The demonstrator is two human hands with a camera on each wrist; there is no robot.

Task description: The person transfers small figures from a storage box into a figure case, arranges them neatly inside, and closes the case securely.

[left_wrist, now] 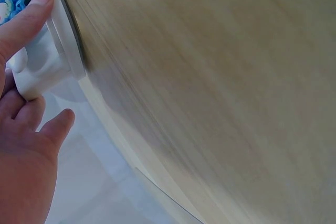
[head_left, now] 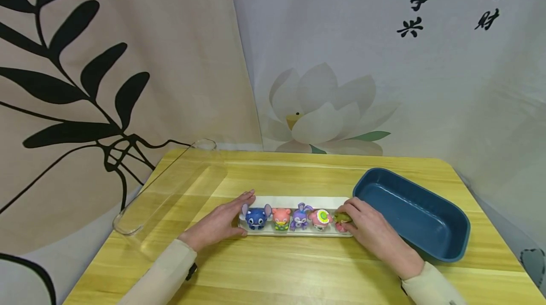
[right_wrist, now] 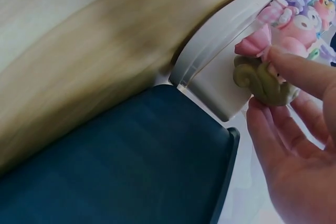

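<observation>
A long white display base (head_left: 298, 202) holds a row of several small toy figurines. From the left come a blue big-eared one (head_left: 256, 219), a pink bear-like one (head_left: 281, 219), a purple rabbit (head_left: 300, 217) and a pink one with a yellow-green disc (head_left: 322, 218). At the row's right end my right hand (head_left: 377, 231) pinches a figurine with olive-green hair and a pink bow (right_wrist: 268, 85) between thumb and fingers. My left hand (head_left: 217, 222) grips the base's left end, thumb at the front corner and fingers behind. Part of that grip is out of the left wrist view.
A dark blue rectangular bin (head_left: 405, 210) stands right of the base, close to my right hand. On the left, a clear plastic cover (head_left: 179, 191) lies slanted across the wooden table's (head_left: 298, 267) edge. Behind hangs a printed curtain (head_left: 187, 58).
</observation>
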